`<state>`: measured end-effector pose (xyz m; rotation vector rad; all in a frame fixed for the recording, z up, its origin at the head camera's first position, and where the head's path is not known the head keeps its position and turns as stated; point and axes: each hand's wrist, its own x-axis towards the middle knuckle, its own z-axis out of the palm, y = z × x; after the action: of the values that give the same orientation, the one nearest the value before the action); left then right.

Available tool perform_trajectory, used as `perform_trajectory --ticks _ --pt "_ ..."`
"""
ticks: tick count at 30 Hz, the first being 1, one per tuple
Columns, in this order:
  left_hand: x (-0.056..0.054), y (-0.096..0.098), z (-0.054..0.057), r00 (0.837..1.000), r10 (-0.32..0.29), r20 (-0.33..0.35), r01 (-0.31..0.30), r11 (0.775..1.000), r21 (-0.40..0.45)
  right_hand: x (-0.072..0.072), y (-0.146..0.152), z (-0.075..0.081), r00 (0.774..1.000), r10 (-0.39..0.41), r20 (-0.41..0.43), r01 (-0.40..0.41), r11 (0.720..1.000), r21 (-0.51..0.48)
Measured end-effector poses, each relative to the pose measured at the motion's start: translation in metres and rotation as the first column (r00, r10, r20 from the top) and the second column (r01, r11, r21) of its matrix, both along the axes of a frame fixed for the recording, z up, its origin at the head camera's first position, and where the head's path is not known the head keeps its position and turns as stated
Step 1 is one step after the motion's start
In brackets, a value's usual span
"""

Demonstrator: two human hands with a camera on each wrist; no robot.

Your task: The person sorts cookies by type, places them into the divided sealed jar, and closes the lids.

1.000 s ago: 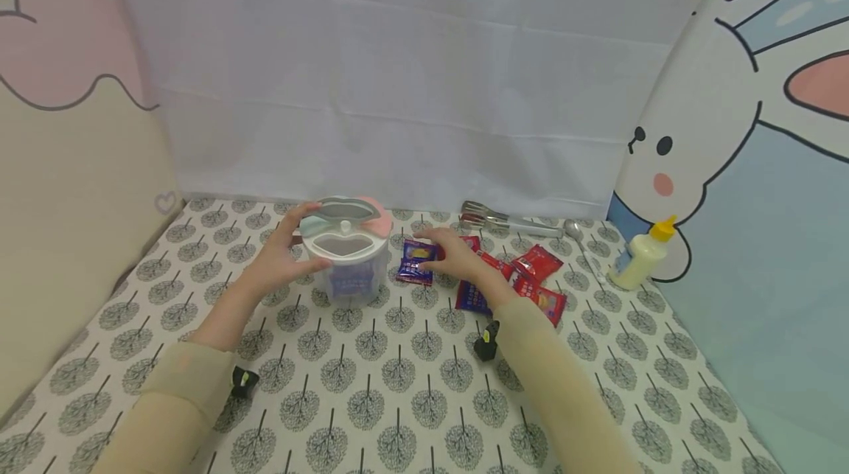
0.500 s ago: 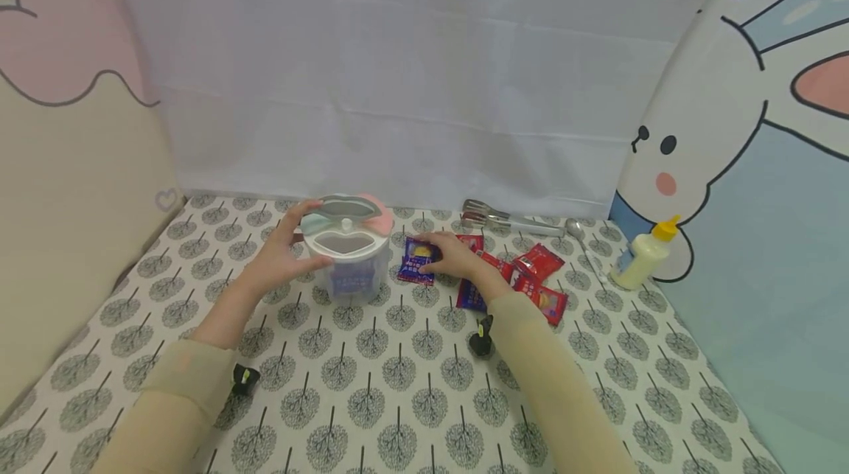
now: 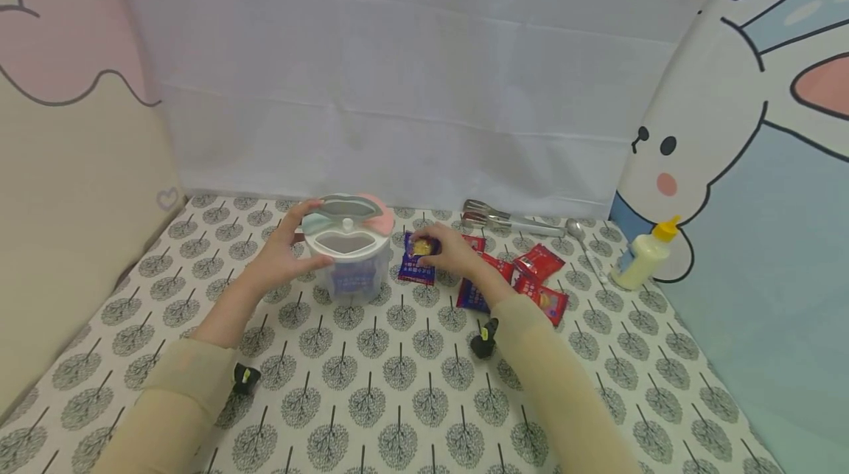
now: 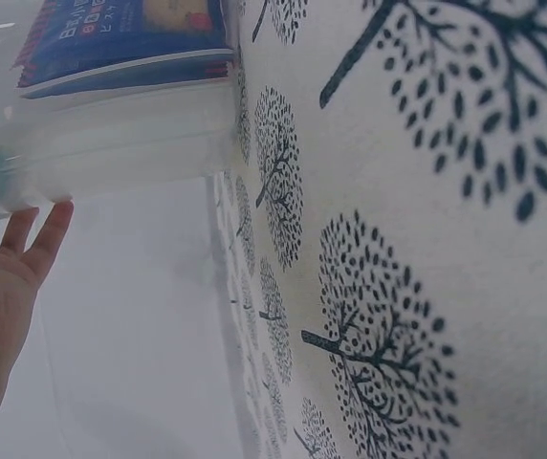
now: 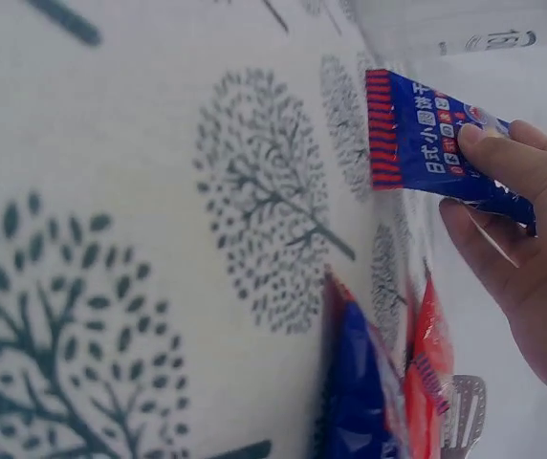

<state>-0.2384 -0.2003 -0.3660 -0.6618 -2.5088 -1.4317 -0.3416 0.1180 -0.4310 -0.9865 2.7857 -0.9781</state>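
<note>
A clear plastic canister (image 3: 351, 279) stands upright at centre left, its round lid (image 3: 344, 243) on, in white, pale green and pink with grey panels. Through the wall in the left wrist view shows a blue biscuit packet (image 4: 125, 43). My left hand (image 3: 281, 253) holds the canister at the lid's left side, thumb in front, fingers behind. To the right of the canister my right hand (image 3: 454, 253) pinches another blue biscuit packet (image 3: 416, 267) between thumb and fingers. In the right wrist view this packet (image 5: 422, 143) hangs tilted, its red-striped end free.
Several red and blue packets (image 3: 539, 262) lie in a loose pile right of my right hand. Behind them are metal tongs (image 3: 524, 225) and a long spoon (image 3: 587, 249). A yellow-capped bottle (image 3: 640, 260) stands far right. A tree-print cloth (image 3: 398, 400) covers the table, with fabric walls around.
The blue biscuit packet in my right hand has tipped up a little, its far end rising and showing more of the biscuit picture. My left hand stays on the canister.
</note>
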Motion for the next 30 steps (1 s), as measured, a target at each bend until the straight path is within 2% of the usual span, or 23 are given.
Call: perform_trajectory --ticks 2,6,10,16,23,30 --pt "-0.001 -0.001 -0.002 1.0 0.003 0.006 -0.003 1.0 -0.003 0.003 0.0 0.004 1.0 0.009 -0.014 -0.009 1.0 -0.006" --pt "-0.013 -0.007 -0.016 1.0 0.014 0.023 -0.014 1.0 0.005 0.011 0.0 0.019 0.998 0.028 -0.049 -0.03 0.999 -0.026" --pt "-0.023 -0.012 -0.029 1.0 0.018 0.017 -0.018 1.0 0.006 0.019 0.001 0.04 0.992 0.041 -0.119 -0.048 0.997 -0.059" --pt "-0.024 -0.013 -0.03 1.0 0.002 -0.014 -0.002 1.0 0.005 0.032 0.003 0.074 0.974 0.052 -0.22 -0.078 0.991 -0.111" --pt "-0.025 -0.012 -0.029 1.0 0.005 -0.026 -0.005 1.0 -0.009 0.048 0.002 0.111 0.97 0.095 -0.223 -0.132 0.978 -0.159" --pt "-0.024 -0.011 -0.029 0.999 -0.012 -0.037 0.012 1.0 0.014 0.059 -0.009 0.137 0.926 0.182 -0.33 -0.252 0.95 -0.185"
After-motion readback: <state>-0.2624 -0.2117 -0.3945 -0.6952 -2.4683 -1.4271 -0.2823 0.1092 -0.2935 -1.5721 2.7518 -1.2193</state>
